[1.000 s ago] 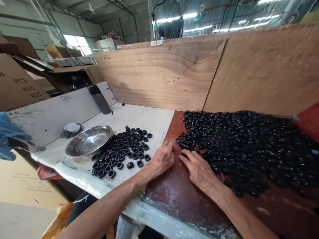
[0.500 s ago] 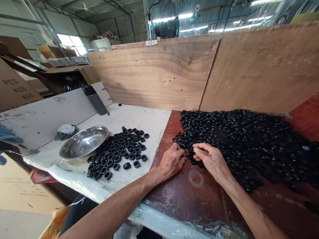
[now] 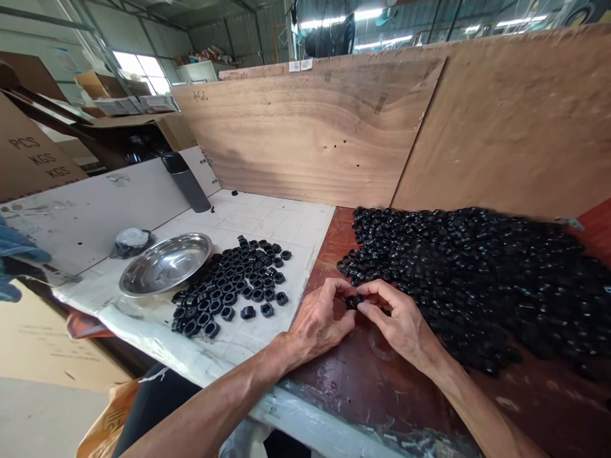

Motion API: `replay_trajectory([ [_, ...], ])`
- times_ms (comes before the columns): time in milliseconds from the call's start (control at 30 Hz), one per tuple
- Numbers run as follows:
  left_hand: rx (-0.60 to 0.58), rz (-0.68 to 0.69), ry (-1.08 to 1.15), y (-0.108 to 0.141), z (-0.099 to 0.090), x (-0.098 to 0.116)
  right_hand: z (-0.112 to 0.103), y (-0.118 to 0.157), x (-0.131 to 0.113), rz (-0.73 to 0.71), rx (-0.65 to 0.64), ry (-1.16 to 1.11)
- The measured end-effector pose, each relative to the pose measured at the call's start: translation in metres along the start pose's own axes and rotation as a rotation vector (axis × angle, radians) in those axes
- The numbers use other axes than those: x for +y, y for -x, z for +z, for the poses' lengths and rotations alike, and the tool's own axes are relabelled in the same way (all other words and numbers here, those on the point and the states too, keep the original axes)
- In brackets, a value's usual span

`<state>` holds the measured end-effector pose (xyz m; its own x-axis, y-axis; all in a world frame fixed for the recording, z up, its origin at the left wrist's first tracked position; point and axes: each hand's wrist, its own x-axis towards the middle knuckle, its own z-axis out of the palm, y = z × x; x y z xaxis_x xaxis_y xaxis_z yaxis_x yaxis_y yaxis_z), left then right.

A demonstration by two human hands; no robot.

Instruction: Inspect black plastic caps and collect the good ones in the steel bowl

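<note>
Between my two hands is a small black nut (image 3: pixel 354 302), dark and ring-like. My right hand (image 3: pixel 398 318) pinches it from the right with thumb and fingertips. From the left, my left hand (image 3: pixel 321 321) curls its fingers against the same nut, partly covering it. Both hands are just over the red-brown board, at the near left edge of a large heap of loose black nuts (image 3: pixel 468 273). A smaller group of black nuts (image 3: pixel 229 286) lies on the white surface, left of my left hand, most of them with their holes showing.
A shallow steel bowl (image 3: pixel 166 264) stands beside the smaller group. Behind it are a plastic-wrapped white lump (image 3: pixel 132 240) and a dark grey bottle (image 3: pixel 187 183) leaning on the side panel. A plywood wall (image 3: pixel 296 140) closes off the back. A blue glove-like item (image 3: pixel 19 245) shows at far left.
My hands have come together, slightly nearer me, with a black nut now held between them. My left fingers have lifted and opened from their curl on the board. The view has shifted slightly.
</note>
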<state>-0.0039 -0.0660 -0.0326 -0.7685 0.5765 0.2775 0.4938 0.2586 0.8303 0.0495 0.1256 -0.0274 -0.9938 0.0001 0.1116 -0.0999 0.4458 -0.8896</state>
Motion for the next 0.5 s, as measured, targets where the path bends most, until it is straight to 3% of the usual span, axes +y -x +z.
replay_trajectory([
  [233,-0.017,-0.126,0.390,-0.0008,0.0025,-0.0040,-0.0043,0.0031,-0.0035,-0.070,-0.042,-0.040],
  [500,0.008,-0.172,0.532,-0.0031,0.0011,0.0009,-0.0012,0.0011,-0.0039,0.089,0.047,-0.246],
])
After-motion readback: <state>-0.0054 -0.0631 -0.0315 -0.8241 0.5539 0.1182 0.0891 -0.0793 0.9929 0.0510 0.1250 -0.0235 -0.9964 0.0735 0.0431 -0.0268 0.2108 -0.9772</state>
